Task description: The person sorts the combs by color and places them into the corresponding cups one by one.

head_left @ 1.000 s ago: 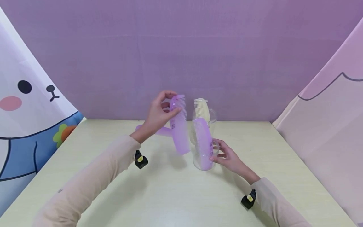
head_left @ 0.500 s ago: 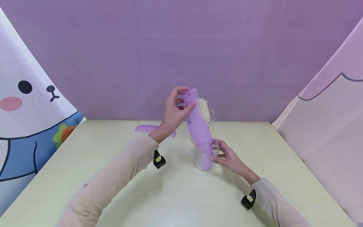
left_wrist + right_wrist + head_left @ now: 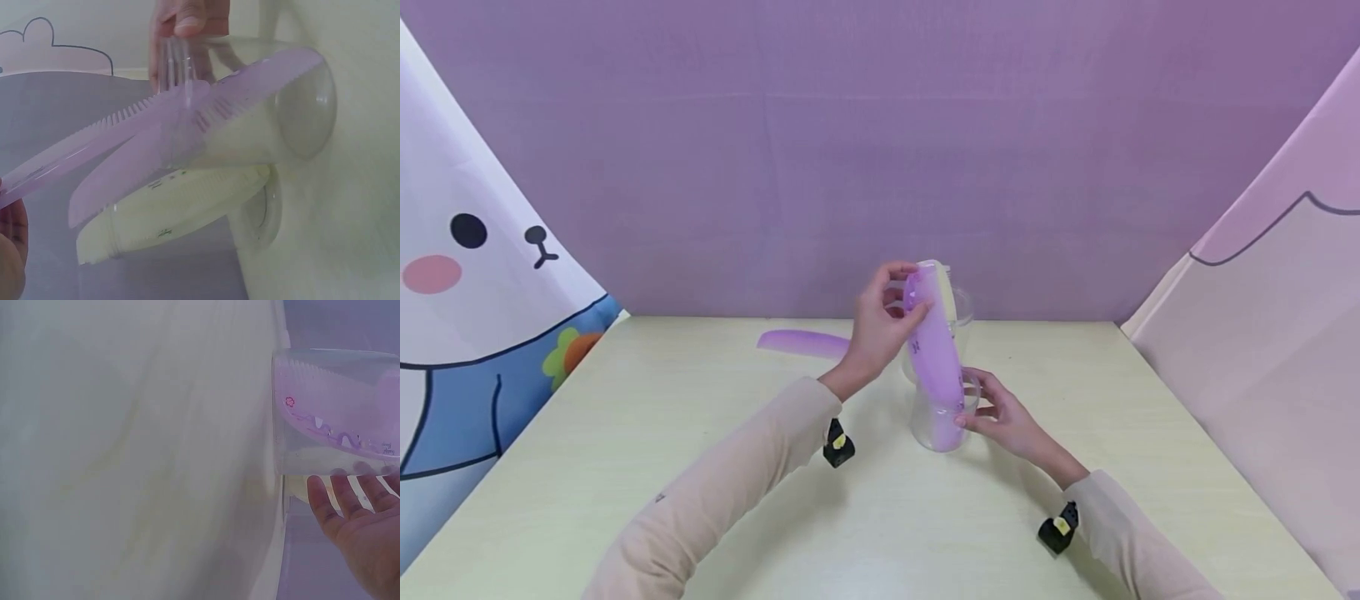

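My left hand (image 3: pixel 880 325) pinches a purple comb (image 3: pixel 69 155) near its upper end. That comb slants down, its lower end at the mouth of a clear plastic cup (image 3: pixel 306 112). Inside the cup leans another purple comb (image 3: pixel 125 172), partly hidden behind the held one in the head view. My right hand (image 3: pixel 1003 425) holds the cup from the right, thumb and fingers at its side. In the right wrist view, the fingertips (image 3: pixel 315 487) touch the cup wall.
Directly behind stands another clear cup (image 3: pixel 964 308) with pale yellow combs (image 3: pixel 156 219) in it. A further purple comb (image 3: pixel 801 342) lies on the table at the back left, partly covered by my left arm. A purple cloth (image 3: pixel 880 150) hangs behind the table.
My left hand has carried its purple comb rightward to the near cup, then lowered it toward the mouth. My right hand and the cup have stayed put.
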`<act>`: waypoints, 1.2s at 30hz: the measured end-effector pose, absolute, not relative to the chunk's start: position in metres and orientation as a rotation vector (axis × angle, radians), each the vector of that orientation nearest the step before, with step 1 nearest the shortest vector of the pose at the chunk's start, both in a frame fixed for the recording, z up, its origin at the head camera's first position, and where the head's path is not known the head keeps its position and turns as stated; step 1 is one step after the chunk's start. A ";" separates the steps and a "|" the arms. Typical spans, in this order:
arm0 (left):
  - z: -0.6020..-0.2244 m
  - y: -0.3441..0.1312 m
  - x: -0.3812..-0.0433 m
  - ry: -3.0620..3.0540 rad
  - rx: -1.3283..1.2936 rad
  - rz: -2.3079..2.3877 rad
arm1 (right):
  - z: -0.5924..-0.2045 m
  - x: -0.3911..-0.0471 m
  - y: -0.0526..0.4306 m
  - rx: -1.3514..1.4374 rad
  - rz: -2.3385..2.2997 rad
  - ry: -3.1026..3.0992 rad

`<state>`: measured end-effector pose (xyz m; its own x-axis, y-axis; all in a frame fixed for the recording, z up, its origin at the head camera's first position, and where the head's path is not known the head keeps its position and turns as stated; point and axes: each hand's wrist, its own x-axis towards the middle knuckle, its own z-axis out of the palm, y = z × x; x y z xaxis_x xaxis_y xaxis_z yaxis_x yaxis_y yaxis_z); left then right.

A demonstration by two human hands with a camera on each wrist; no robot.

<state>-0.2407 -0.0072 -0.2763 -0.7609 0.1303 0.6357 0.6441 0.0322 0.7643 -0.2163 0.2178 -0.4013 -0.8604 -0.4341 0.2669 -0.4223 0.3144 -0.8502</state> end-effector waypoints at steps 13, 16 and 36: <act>-0.300 0.005 -0.238 -1.989 -0.809 -1.749 | -0.402 -0.217 0.216 -0.842 -1.633 2.534; -0.310 0.008 -0.244 -1.998 -0.820 -1.742 | -0.402 -0.216 0.216 -0.830 -1.636 2.532; -0.341 0.014 -0.262 -2.106 -0.875 -1.540 | -0.399 -0.216 0.216 -0.815 -1.628 2.552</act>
